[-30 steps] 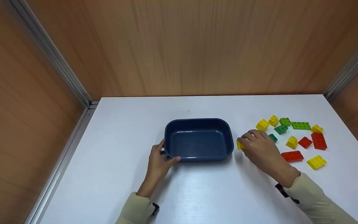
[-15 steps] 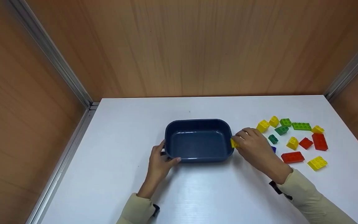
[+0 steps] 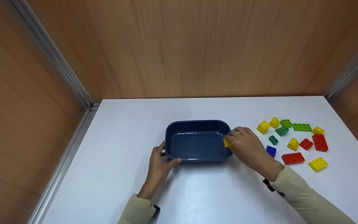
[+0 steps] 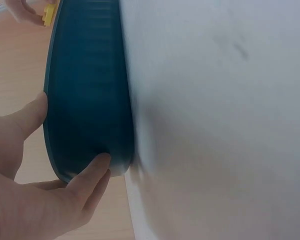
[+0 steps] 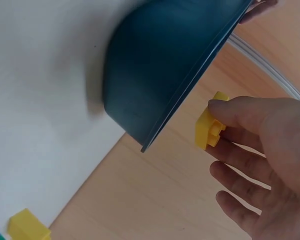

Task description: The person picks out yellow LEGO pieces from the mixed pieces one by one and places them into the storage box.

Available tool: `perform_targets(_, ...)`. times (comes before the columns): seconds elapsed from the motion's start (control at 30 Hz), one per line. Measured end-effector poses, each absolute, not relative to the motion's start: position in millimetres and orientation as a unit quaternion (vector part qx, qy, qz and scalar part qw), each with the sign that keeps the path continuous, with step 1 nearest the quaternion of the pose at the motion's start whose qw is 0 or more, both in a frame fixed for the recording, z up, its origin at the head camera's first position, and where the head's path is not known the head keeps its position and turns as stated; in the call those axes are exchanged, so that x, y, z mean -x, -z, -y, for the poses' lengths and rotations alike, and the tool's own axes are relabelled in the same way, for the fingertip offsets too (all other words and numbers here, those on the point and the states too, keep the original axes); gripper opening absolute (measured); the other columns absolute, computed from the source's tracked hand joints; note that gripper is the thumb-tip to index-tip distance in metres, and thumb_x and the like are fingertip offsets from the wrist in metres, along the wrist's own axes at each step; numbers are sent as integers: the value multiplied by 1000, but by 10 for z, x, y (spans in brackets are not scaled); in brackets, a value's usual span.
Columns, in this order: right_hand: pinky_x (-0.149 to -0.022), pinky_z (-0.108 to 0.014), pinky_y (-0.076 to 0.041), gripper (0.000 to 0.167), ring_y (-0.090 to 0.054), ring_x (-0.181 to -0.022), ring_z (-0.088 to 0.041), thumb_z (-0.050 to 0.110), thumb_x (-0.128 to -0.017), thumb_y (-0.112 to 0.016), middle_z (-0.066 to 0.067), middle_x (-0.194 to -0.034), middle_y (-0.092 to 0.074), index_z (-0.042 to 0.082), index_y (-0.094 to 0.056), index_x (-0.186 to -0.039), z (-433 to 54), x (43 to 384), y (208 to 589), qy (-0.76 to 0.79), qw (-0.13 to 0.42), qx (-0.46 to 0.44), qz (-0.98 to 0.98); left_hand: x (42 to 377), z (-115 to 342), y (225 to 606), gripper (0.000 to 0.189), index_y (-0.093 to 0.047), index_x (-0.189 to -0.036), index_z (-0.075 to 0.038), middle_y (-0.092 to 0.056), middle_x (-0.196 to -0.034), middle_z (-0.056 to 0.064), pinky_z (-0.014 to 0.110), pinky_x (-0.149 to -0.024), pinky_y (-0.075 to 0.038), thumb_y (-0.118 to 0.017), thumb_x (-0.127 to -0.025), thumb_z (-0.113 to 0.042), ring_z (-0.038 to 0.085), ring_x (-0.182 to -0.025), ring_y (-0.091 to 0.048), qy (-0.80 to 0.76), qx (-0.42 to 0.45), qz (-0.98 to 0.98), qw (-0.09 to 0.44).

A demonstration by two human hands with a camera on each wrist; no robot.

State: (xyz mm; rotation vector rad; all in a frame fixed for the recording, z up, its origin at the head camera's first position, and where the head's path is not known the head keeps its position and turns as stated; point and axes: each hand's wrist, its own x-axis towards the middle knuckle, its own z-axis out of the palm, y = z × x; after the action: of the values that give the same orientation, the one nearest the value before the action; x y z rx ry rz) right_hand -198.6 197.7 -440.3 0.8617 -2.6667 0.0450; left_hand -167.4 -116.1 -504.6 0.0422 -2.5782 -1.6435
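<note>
A dark blue rectangular dish [image 3: 194, 144] stands on the white table. My left hand [image 3: 159, 165] grips its near left corner, thumb at the front and fingers along the left side. In the left wrist view, the thumb touches the rim and fingertips press the outer wall of the dish [image 4: 87, 85]. My right hand [image 3: 250, 150] pinches a small yellow toy brick [image 3: 226, 143] that overlaps the inside of the dish's right end. The right wrist view shows this brick [image 5: 205, 129] between thumb and index finger, studs toward the palm, above rim level; the other fingers are spread.
Right of the dish lie loose toy bricks: a blue one [image 3: 271, 151], red ones such as the long brick [image 3: 293, 158], several yellow ones such as the brick [image 3: 318, 164], and green ones such as the long plate [image 3: 302, 127]. A wooden panel [image 3: 197, 49] rises behind the table.
My right hand has carried the yellow brick left, from beside the dish to over its right end. A blue brick has come into view behind it. My left hand keeps its hold.
</note>
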Motion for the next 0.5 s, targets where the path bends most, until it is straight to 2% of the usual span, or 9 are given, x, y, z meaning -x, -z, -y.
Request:
perform_targets(0.23, -103, -46, -58, 37, -66, -108, -30, 12, -83, -92, -11, -111, -74, 5, -77, -116, -1877, 2014, 4448, 5, 188, -328, 926, 1673, 1161, 5048, 91, -41, -157, 9, -53, -135, 26, 54, -109, -51, -91, -84, -10, 42, -123, -57, 539, -7, 841, 48)
perform_targets(0.5, -103, -46, -58, 35, -66, -109, -29, 13, -85, -91, -10, -112, -75, 6, -77, -116, -1768, 2073, 4476, 15, 186, -343, 920, 1681, 1161, 5049, 91, -40, -158, 7, -53, -137, 25, 53, -109, -50, -90, -84, -12, 40, -124, -56, 538, -15, 842, 45)
